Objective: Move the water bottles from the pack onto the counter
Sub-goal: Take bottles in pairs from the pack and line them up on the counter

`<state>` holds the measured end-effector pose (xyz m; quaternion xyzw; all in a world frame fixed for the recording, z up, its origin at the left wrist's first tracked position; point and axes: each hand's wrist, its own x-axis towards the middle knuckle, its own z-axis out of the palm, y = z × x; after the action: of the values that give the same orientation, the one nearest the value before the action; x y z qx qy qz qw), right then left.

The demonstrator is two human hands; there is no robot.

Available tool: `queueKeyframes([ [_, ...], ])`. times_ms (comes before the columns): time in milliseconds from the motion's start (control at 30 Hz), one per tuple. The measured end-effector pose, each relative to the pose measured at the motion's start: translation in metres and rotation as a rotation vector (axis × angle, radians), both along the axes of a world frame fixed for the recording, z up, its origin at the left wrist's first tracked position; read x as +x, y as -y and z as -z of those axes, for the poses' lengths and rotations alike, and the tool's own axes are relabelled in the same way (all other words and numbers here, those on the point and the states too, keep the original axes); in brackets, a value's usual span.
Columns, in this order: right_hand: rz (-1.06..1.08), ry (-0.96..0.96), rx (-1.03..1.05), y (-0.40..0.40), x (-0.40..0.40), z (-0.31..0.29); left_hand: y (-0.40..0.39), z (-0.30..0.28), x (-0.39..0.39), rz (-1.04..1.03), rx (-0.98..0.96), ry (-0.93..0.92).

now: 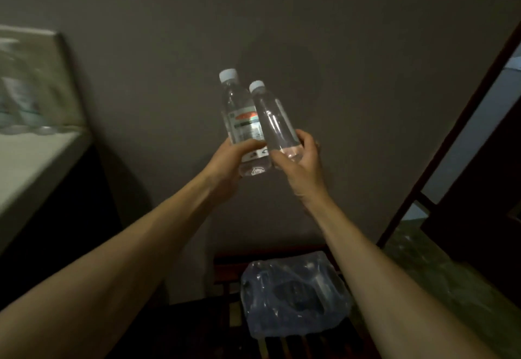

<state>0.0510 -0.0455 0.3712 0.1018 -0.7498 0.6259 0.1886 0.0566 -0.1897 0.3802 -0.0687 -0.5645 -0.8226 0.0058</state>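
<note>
My left hand (229, 161) grips a clear water bottle with a label (239, 116) near its base. My right hand (298, 161) grips a second clear bottle (272, 116) by its lower part. Both bottles have white caps, point up and lean against each other in front of the grey wall. The torn plastic pack (293, 291) lies below on a dark slatted wooden stand. The light counter (31, 161) runs along the left edge, with several blurred bottles (19, 105) standing at its back.
A dark wooden door frame (451, 138) slants up the right side, with greenish floor (439, 274) beside it. The slatted stand (231, 274) sits against the wall between the counter's dark base and the door frame.
</note>
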Motion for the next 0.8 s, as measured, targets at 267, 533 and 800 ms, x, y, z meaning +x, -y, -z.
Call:
queueKeyframes([
  [267, -0.269, -0.045, -0.317, 0.077, 0.024, -0.036, 0.075, -0.071, 0.035, -0.187, -0.212, -0.135],
  [533, -0.247, -0.283, -0.250, 0.164, 0.062, -0.068, 0.146, -0.094, 0.069, -0.321, 0.038, -0.191],
  [800, -0.686, 0.158, -0.692, 0.283, 0.085, -0.084, 0.269, -0.087, 0.110, -0.606, -0.184, -0.289],
])
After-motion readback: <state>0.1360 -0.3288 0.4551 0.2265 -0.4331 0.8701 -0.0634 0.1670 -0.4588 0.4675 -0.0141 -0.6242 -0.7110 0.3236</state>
